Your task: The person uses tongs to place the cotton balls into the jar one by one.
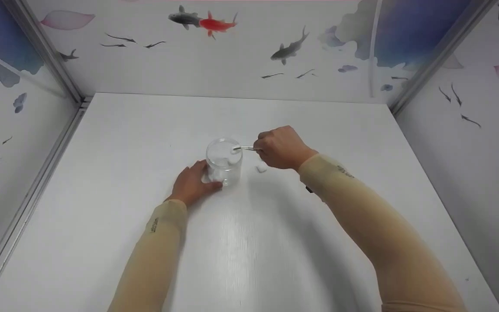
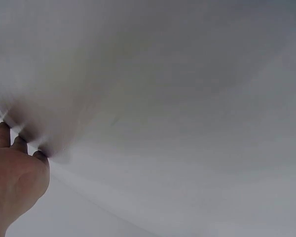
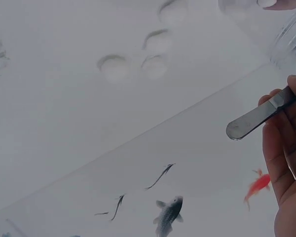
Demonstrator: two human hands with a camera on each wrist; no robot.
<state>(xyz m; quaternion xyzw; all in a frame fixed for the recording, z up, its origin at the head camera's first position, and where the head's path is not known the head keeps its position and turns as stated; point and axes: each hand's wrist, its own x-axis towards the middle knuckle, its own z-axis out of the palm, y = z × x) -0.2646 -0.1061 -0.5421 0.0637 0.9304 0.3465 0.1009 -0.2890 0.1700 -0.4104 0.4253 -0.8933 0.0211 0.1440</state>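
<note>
A clear round jar (image 1: 224, 167) stands upright on the white table. My left hand (image 1: 192, 184) holds its left side, thumb at the near side and fingers around the back. In the left wrist view only part of that hand (image 2: 18, 177) shows, at the left edge. My right hand (image 1: 282, 147) grips metal tweezers (image 1: 247, 148), whose tips reach over the jar's right rim. A small whitish piece shows at the tips, blurred against the clear jar. The tweezers' rounded end (image 3: 244, 126) sticks out of the right hand in the right wrist view.
Several small white round pieces, such as this one (image 3: 114, 68), lie on the table (image 1: 137, 130). One white piece (image 1: 261, 168) is just below the right hand. Panels painted with fish (image 1: 288, 50) enclose the back and both sides.
</note>
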